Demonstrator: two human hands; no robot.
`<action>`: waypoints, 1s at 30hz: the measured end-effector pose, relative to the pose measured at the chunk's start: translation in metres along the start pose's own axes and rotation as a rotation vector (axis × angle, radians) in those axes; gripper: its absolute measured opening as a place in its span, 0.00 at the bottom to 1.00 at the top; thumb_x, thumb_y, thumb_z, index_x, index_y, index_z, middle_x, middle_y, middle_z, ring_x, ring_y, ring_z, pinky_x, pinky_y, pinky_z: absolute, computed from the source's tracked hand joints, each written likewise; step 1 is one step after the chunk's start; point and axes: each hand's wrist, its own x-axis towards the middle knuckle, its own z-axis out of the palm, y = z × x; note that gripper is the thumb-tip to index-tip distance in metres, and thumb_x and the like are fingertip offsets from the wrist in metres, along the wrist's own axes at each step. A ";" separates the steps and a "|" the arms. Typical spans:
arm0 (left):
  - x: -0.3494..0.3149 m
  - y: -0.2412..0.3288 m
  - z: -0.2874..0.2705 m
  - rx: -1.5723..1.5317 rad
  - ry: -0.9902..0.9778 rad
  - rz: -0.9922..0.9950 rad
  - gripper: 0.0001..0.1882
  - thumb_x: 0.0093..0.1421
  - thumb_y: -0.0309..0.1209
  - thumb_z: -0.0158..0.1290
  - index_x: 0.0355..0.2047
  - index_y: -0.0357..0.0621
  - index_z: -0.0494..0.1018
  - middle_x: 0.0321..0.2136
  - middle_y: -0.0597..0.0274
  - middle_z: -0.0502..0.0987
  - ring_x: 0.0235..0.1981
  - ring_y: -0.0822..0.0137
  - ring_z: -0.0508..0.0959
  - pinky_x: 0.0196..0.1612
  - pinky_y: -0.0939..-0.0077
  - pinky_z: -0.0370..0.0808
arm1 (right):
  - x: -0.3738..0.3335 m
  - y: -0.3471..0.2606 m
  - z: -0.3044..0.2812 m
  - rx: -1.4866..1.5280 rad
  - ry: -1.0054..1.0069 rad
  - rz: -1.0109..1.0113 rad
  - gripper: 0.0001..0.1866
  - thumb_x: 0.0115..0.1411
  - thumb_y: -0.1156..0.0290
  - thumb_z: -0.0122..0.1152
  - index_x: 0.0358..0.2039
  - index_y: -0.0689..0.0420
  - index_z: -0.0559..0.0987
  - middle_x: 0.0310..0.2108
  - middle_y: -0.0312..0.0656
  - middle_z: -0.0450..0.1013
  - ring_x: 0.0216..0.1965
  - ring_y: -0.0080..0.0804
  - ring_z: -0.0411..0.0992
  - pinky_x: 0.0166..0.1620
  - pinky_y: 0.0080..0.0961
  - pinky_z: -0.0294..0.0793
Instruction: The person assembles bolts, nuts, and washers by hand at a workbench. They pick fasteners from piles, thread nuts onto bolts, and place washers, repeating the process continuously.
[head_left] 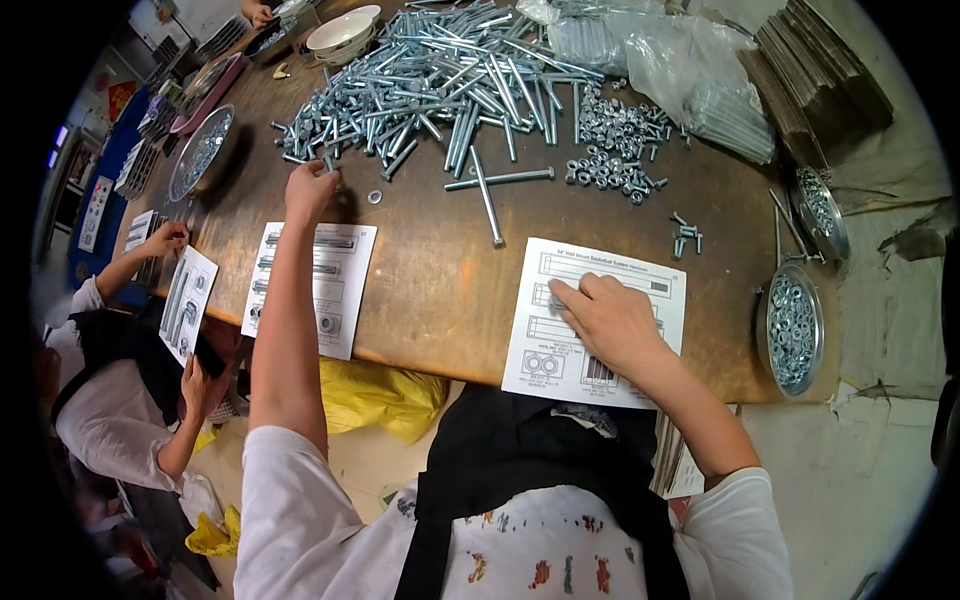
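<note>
Now, left hand (312, 190): pinched at bolt (329, 163); hold, axis unclear
Right hand (612, 318): half-curled, empty, on sheet (522, 345)
Desk's (440, 300) near edge: bare left of sheet

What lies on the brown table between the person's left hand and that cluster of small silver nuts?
In the head view, a small ring-shaped silver piece, then two long silver bolts, crossed, lie between the left hand and the silver nuts.

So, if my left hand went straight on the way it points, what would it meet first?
Most likely the near edge of the pile of bolts: your left hand points away from you, right beside it. Whether it touches one of them is hard to tell from this view.
</note>
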 end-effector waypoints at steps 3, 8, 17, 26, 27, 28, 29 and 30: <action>-0.072 0.034 0.001 -0.484 -0.131 0.075 0.24 0.58 0.30 0.59 0.53 0.33 0.73 0.34 0.60 0.81 0.26 0.78 0.76 0.27 0.81 0.73 | 0.004 -0.001 0.013 -0.009 0.109 -0.009 0.19 0.56 0.65 0.65 0.49 0.50 0.79 0.31 0.37 0.69 0.33 0.35 0.72 0.34 0.32 0.73; -0.244 0.116 0.040 -0.760 -0.637 0.088 0.19 0.60 0.25 0.58 0.53 0.37 0.74 0.33 0.66 0.80 0.30 0.78 0.76 0.36 0.83 0.74 | -0.017 -0.005 -0.013 0.406 0.276 0.203 0.20 0.57 0.74 0.63 0.52 0.56 0.78 0.34 0.38 0.75 0.32 0.28 0.73 0.35 0.24 0.74; -0.294 0.138 0.085 -0.039 -0.537 1.007 0.11 0.58 0.24 0.58 0.42 0.41 0.79 0.31 0.58 0.78 0.28 0.62 0.78 0.33 0.70 0.74 | -0.052 -0.009 -0.008 0.915 0.159 0.378 0.16 0.55 0.81 0.65 0.46 0.62 0.81 0.29 0.35 0.73 0.26 0.16 0.68 0.31 0.15 0.71; -0.320 0.134 0.082 -0.387 -0.697 0.491 0.09 0.57 0.27 0.61 0.38 0.38 0.77 0.26 0.56 0.78 0.27 0.63 0.79 0.32 0.70 0.74 | -0.030 -0.031 -0.006 1.272 0.258 0.361 0.04 0.57 0.82 0.62 0.33 0.63 0.79 0.29 0.36 0.76 0.38 0.21 0.75 0.41 0.21 0.77; -0.314 0.122 0.081 -0.100 -0.617 0.646 0.12 0.56 0.26 0.62 0.40 0.37 0.76 0.28 0.56 0.78 0.28 0.64 0.79 0.32 0.71 0.75 | -0.029 -0.032 -0.004 1.032 0.253 0.349 0.05 0.55 0.81 0.63 0.34 0.61 0.79 0.30 0.39 0.77 0.37 0.27 0.77 0.39 0.25 0.78; -0.311 0.116 0.077 -0.076 -0.575 0.604 0.12 0.56 0.26 0.62 0.41 0.38 0.76 0.29 0.56 0.78 0.28 0.63 0.80 0.32 0.71 0.75 | -0.028 -0.031 -0.001 0.816 0.274 0.259 0.06 0.54 0.80 0.64 0.34 0.60 0.79 0.31 0.39 0.77 0.36 0.30 0.77 0.39 0.26 0.77; -0.307 0.112 0.070 -0.047 -0.526 0.561 0.13 0.56 0.26 0.62 0.41 0.38 0.76 0.30 0.56 0.78 0.28 0.63 0.80 0.33 0.71 0.75 | -0.026 -0.029 0.005 0.603 0.292 0.161 0.07 0.53 0.79 0.65 0.34 0.60 0.79 0.31 0.40 0.78 0.36 0.33 0.77 0.38 0.26 0.77; -0.305 0.108 0.065 -0.019 -0.479 0.520 0.14 0.56 0.27 0.62 0.42 0.38 0.76 0.30 0.55 0.78 0.28 0.63 0.80 0.33 0.71 0.76 | -0.025 -0.027 0.011 0.390 0.310 0.066 0.08 0.52 0.78 0.66 0.34 0.59 0.79 0.32 0.41 0.78 0.35 0.36 0.77 0.37 0.27 0.77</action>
